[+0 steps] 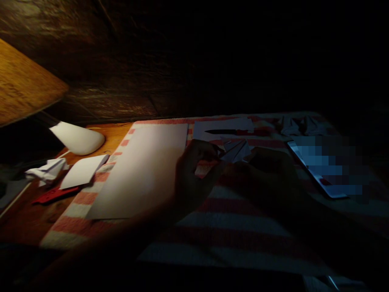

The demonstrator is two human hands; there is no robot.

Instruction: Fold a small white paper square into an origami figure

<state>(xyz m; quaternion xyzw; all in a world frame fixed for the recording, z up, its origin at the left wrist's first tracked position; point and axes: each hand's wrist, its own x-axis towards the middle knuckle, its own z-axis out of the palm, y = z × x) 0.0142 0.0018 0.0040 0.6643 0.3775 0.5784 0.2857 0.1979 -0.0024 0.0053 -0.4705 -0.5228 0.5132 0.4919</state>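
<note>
A small piece of folded white paper (235, 151), with pointed corners and creases, is held up between both hands over the striped cloth. My left hand (197, 170) pinches its left edge between thumb and fingers. At its right side, my right hand (266, 166) is closed on the paper's lower corner, its fingers mostly lost in shadow. Just left of my left hand lies a large white sheet (142, 170). Behind the folded paper, a knife (223, 132) with a dark blade and reddish handle rests on a smaller white sheet (202, 126).
A lit lamp (79, 138) stands at the left. Near it on the wooden table lie a folded paper shape (48, 170), a curled white paper (83, 172) and a red object (57, 195). A tablet-like screen (306, 166), partly pixelated, lies right. Two folded paper shapes (290, 125) sit behind it.
</note>
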